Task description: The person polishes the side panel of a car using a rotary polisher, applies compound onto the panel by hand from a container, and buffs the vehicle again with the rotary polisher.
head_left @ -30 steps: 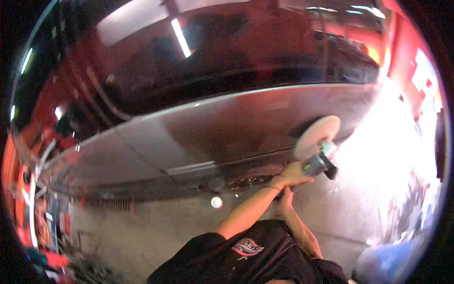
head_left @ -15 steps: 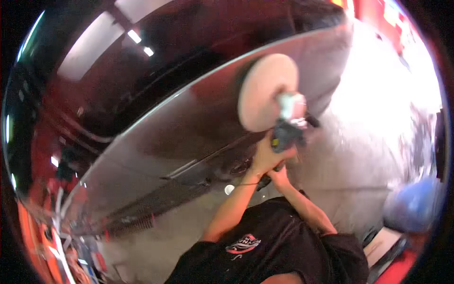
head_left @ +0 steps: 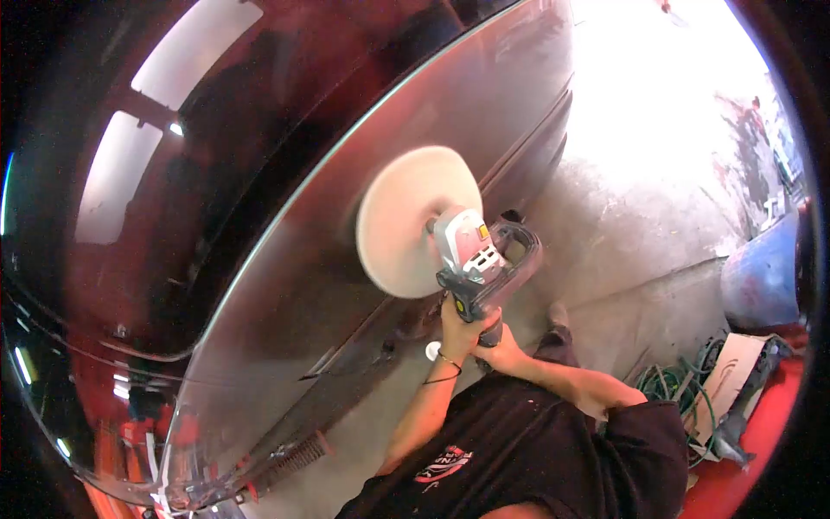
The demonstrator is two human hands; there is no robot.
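Observation:
A power polisher (head_left: 467,246) with a grey, red and black body is in front of me, its large cream pad (head_left: 417,221) facing the side of a dark, glossy car (head_left: 320,251). The pad's edge is blurred, and it appears to lie on the panel. My left hand (head_left: 467,327) is wrapped round the handle just behind the polisher's head. Lower down, my right hand (head_left: 505,351) is closed on the rear of the same handle. A black D-shaped guard or loop handle (head_left: 529,251) sticks out on the polisher's right side.
Concrete floor (head_left: 605,233) runs along the car to the right, very bright at the top. A blue barrel-like container (head_left: 761,272) stands at the right edge. Below it are a coiled green hose (head_left: 679,381), a cardboard piece (head_left: 731,372) and something red (head_left: 769,424).
The polisher has moved left and down in the view, along the car's panel, with both hands still on it. The view has shifted too, showing more of the floor on the right.

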